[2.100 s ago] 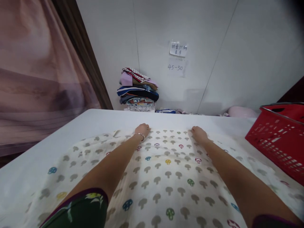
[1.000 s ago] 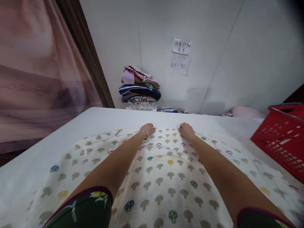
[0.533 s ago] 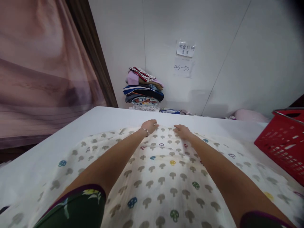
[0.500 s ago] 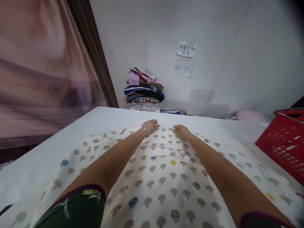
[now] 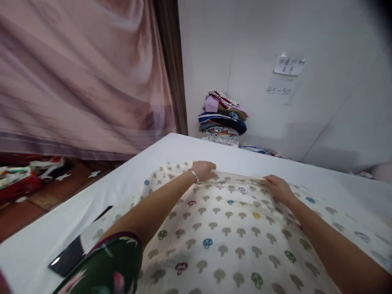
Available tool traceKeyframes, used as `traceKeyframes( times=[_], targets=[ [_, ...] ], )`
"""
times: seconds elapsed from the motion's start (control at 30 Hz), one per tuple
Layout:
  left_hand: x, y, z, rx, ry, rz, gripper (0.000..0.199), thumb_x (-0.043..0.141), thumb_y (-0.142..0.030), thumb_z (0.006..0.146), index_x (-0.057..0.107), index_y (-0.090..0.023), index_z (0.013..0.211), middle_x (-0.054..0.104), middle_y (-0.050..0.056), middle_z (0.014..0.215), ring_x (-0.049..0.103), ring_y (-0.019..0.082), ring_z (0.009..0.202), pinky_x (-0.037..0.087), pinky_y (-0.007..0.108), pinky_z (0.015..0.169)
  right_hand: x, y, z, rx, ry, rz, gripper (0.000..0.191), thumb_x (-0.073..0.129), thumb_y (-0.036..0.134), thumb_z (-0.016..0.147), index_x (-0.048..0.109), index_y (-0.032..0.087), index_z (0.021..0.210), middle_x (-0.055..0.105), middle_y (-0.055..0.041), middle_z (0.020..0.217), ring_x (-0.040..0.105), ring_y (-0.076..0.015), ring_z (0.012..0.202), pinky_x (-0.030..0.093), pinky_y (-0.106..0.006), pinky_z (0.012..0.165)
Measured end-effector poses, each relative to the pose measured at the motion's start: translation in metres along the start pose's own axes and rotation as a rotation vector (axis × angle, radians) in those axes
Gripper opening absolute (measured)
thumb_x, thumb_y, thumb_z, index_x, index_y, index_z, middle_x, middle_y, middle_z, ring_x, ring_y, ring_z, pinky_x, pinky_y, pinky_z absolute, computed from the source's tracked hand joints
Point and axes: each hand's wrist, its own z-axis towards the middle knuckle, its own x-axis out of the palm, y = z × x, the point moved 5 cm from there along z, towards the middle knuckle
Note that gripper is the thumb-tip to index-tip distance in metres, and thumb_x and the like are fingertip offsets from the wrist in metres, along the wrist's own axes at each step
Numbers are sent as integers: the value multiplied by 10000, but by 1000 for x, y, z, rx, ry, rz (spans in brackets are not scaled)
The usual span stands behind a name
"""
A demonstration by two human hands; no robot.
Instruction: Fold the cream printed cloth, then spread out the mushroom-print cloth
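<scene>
A cream cloth [image 5: 226,230] printed with grey and coloured mushrooms is spread over the white table [image 5: 183,149] and reaches down to the bottom of the view. My left hand [image 5: 204,170], with a bracelet at the wrist, is closed on the cloth's far edge. Further right along that edge, my right hand [image 5: 277,188] pinches the cloth between thumb and fingers. The edge runs taut between the two hands. Both forearms lie over the cloth.
Folded clothes [image 5: 223,116] are stacked behind the table against the wall. A dark flat object [image 5: 69,255] lies at the table's left side. A pink curtain [image 5: 85,81] hangs at the left, with a red container [image 5: 18,185] on the floor below it.
The view has swung left, so the red basket is out of sight and the dark object shows more. My hands are further apart along the cloth's edge.
</scene>
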Motion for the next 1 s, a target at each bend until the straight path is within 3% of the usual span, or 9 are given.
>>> traceKeyframes(
  times=[0.13, 0.23, 0.37, 0.5, 0.63, 0.73, 0.83, 0.9, 1.0],
  targets=[
    [-1, -25, -45, 192, -82, 64, 183, 502, -336, 819, 602, -186, 850, 646, 62, 919, 593, 208, 850, 408, 320, 739, -7, 19, -27, -111, 8, 14, 338, 390, 433, 833, 651, 217, 826, 645, -57, 849, 584, -210, 819, 447, -328, 766],
    [0, -52, -84, 374, -191, 65, 136, 498, -300, 820, 562, -180, 815, 623, 64, 893, 571, 196, 849, 395, 329, 752, -17, 26, -61, -138, -79, 14, 342, 393, 460, 843, 649, 234, 852, 650, -67, 922, 591, -223, 872, 458, -354, 808],
    [19, -78, -131, 545, -220, 43, 119, 482, -300, 847, 521, -188, 844, 617, 55, 882, 561, 169, 817, 392, 321, 757, -16, 22, -118, -168, -158, -49, 326, 420, 465, 842, 662, 261, 915, 647, -73, 1036, 573, -260, 999, 426, -426, 916],
    [47, -80, -144, 446, -143, 42, 123, 485, -308, 852, 521, -190, 848, 621, 33, 775, 561, 165, 691, 397, 309, 654, 3, 16, -152, -202, -91, -120, 321, 416, 434, 850, 671, 270, 955, 654, -60, 1057, 561, -264, 1045, 418, -455, 929],
    [54, -81, -147, 462, -189, 12, 178, 533, -252, 811, 543, -185, 976, 638, 51, 889, 572, 181, 814, 394, 324, 771, 11, 27, -154, -180, -89, -325, 333, 395, 367, 835, 676, 239, 960, 663, -66, 1039, 550, -277, 1047, 371, -491, 943],
    [48, -78, -153, 460, -244, -40, 288, 536, -215, 797, 535, -184, 1084, 632, 68, 968, 556, 197, 931, 345, 372, 905, 19, 60, -147, -215, -63, -474, 351, 388, 252, 811, 656, 209, 1034, 640, -80, 1100, 512, -282, 1091, 319, -497, 963],
    [36, -65, -160, 413, -308, -143, 348, 547, -277, 808, 525, -203, 1147, 608, 77, 1077, 517, 212, 1049, 276, 425, 998, 36, 110, -139, -310, -8, -501, 398, 397, 122, 782, 625, 206, 1098, 590, -75, 1190, 463, -250, 1138, 285, -436, 982],
    [25, -43, -160, 270, -367, -221, 311, 522, -316, 831, 547, -209, 1122, 594, 80, 1100, 508, 211, 1067, 310, 409, 987, 50, 145, -132, -345, 26, -483, 421, 432, 79, 754, 616, 214, 1109, 577, -69, 1195, 453, -237, 1121, 287, -391, 966],
    [13, 8, -157, -159, -470, -311, 248, 479, -307, 851, 574, -190, 1048, 577, 89, 1072, 517, 208, 1048, 392, 350, 926, 68, 190, -119, -315, 82, -466, 431, 483, 70, 734, 603, 215, 1123, 585, -80, 1143, 462, -236, 1055, 305, -352, 909]
  ],
)
